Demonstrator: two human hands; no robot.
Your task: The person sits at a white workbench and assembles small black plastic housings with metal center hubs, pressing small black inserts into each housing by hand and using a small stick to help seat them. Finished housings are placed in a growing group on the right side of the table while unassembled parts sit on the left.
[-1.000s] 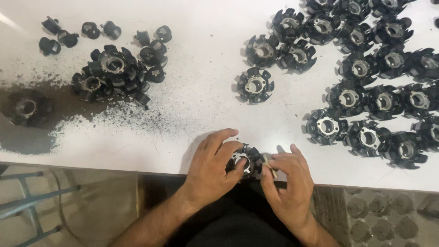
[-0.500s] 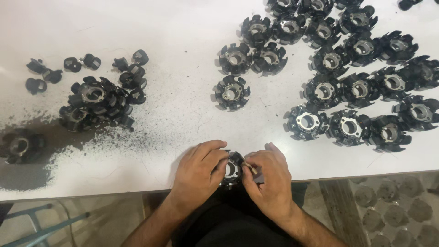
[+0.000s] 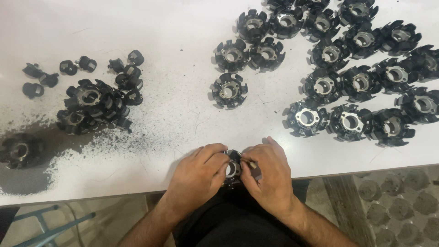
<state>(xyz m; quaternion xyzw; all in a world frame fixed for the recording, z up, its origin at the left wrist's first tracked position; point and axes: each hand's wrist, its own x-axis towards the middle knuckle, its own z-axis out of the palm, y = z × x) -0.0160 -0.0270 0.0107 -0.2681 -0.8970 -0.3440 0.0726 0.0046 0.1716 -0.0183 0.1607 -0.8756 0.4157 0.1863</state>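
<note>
The white table (image 3: 137, 27) carries rows of black finned rings (image 3: 361, 82) at right and a looser heap (image 3: 91, 105) at left; black dust (image 3: 27, 183) spreads below the heap. At the near edge, the left hand (image 3: 199, 174) and right hand (image 3: 267, 176) both close their fingers around one finned ring (image 3: 232, 168); steady, even pressure from both sides looks wise, with the part braced on the edge.

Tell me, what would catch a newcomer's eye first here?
Two hands, left hand and right hand, pinch one small black ring-shaped part at the near edge of the white table. To the right lie rows of similar black parts; on the left, a dark powder smear.
</note>
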